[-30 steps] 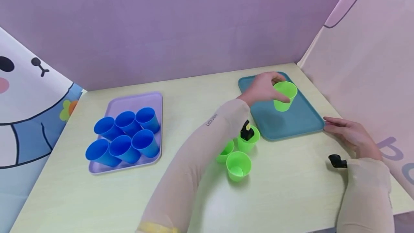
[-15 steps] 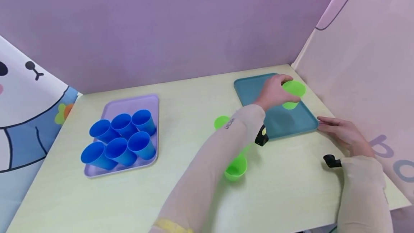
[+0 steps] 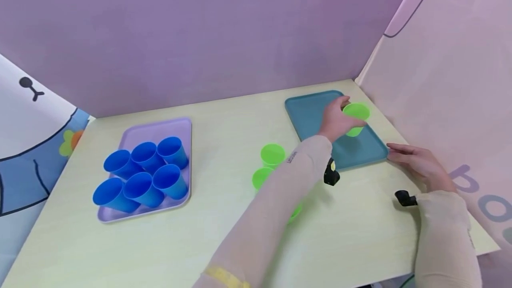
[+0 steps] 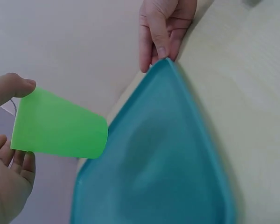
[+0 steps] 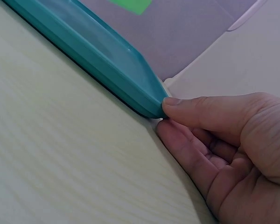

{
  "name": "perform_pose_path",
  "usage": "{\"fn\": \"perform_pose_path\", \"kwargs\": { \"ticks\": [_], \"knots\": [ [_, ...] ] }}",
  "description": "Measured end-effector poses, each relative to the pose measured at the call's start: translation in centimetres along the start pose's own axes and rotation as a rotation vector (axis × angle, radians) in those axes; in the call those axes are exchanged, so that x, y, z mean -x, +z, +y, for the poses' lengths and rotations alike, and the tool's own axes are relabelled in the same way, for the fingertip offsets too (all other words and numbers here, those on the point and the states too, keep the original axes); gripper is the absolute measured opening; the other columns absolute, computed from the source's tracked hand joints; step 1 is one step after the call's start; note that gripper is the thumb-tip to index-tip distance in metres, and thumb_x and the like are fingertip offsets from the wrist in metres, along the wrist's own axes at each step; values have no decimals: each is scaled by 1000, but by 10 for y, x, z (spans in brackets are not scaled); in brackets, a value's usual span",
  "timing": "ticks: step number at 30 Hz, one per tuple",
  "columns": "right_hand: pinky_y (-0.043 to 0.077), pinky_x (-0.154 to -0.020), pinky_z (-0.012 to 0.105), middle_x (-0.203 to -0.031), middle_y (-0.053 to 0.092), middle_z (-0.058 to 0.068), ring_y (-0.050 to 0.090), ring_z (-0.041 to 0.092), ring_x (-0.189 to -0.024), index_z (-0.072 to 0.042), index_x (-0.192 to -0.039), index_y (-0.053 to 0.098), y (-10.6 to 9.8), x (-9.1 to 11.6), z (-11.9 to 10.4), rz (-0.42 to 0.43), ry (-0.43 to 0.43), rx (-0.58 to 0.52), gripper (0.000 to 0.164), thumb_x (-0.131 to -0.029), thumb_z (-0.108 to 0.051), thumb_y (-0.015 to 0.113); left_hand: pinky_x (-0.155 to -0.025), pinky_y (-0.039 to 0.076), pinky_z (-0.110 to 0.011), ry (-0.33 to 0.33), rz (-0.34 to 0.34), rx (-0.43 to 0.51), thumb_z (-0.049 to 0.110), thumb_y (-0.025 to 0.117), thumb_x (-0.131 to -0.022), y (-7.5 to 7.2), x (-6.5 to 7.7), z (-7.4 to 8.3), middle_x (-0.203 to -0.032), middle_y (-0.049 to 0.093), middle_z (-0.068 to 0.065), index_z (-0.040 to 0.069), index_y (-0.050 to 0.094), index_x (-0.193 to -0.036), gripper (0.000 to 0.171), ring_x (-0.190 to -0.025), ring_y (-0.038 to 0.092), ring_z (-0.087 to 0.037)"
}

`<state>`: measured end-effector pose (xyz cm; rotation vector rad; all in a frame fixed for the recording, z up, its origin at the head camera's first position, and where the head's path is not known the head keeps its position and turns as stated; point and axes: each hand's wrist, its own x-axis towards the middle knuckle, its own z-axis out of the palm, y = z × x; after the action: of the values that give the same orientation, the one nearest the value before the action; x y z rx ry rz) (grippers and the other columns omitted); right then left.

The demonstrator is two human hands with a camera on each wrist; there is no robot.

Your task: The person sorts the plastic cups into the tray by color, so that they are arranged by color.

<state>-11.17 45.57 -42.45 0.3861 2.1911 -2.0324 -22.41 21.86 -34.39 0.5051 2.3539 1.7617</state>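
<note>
My left hand [image 3: 335, 120] grips a green plastic cup [image 3: 355, 118] by its side, thumb and fingers on opposite sides near the rim. The cup hangs above the right part of a blue-green tray [image 3: 308, 108]; in the left wrist view the cup's base [image 4: 100, 137] points toward the tray, whose visible surface bears only a shadow. My right hand [image 3: 424, 163] pinches the tray's near right corner. In the right wrist view the thumb [image 5: 186, 109] touches the rim, with a finger just under the corner. Other green cups [image 3: 273, 154] stand partly hidden behind my left forearm.
Several blue cups [image 3: 170, 181] stand in two rows on a lilac tray [image 3: 156, 126] at the left. A purple wall [image 3: 200, 34] closes the back of the table, and a pale printed wall [image 3: 448, 79] runs along the right.
My left hand has carried the green cup rightward over the tray. My right hand stays at the tray's corner. The head view has turned a little, shifting the scene left.
</note>
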Motion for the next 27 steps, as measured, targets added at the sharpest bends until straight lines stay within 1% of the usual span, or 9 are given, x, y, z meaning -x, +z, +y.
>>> {"fn": "perform_pose_path", "kwargs": {
  "ticks": [3,7,10,13,16,20,27],
  "knots": [
    [49,-76,6,-98,70,-22,60,-11,-91,-32,-98,79,2,0,0,-10,-6,-36,33,-94,-2,67,-69,52,-13,-42,30,24,8,89,-71,2,0,-5,-128,63,5,15,55,-141,78,-105,60,-6],
    [50,-76,7,-97,70,-21,61,-10,-90,-30,-97,80,3,1,0,-11,-9,-61,32,-94,-1,67,-67,52,-12,-60,50,-21,9,90,-70,6,-1,-10,-126,64,6,15,56,-140,79,-101,61,-6],
    [49,-76,7,-98,70,-22,60,-11,-91,-30,-98,80,3,2,-1,-8,-10,-59,31,-93,-1,68,-72,51,-11,-63,46,-83,11,91,-69,11,-3,-14,-125,65,7,16,57,-140,79,-104,61,-6],
    [49,-76,7,-98,70,-22,59,-11,-91,-30,-99,80,4,2,-2,-4,-7,-50,31,-93,-2,68,-78,49,-12,-65,27,-144,13,92,-68,15,-4,-16,-126,65,7,17,56,-140,80,-108,60,-6],
    [48,-76,6,-98,70,-23,59,-12,-92,-30,-99,80,4,1,-2,-2,-5,-43,31,-94,-2,68,-83,47,-12,-64,4,-181,13,92,-68,17,-4,-16,-128,65,6,18,55,-141,81,-111,59,-6],
    [49,-76,7,-97,71,-20,60,-11,-91,-30,-97,80,5,-1,-3,-12,-5,-69,32,-93,-1,68,-83,47,-12,-74,-6,-189,11,92,-68,15,-4,-16,-128,65,6,17,55,-141,82,-112,59,-7],
    [50,-76,7,-97,70,-20,60,-10,-91,-30,-97,80,4,-4,-3,-19,6,-70,32,-93,0,67,-86,49,-14,-112,-24,-144,12,91,-70,10,-6,-17,-134,62,4,16,52,-144,84,-117,59,-10]
  ]
}}
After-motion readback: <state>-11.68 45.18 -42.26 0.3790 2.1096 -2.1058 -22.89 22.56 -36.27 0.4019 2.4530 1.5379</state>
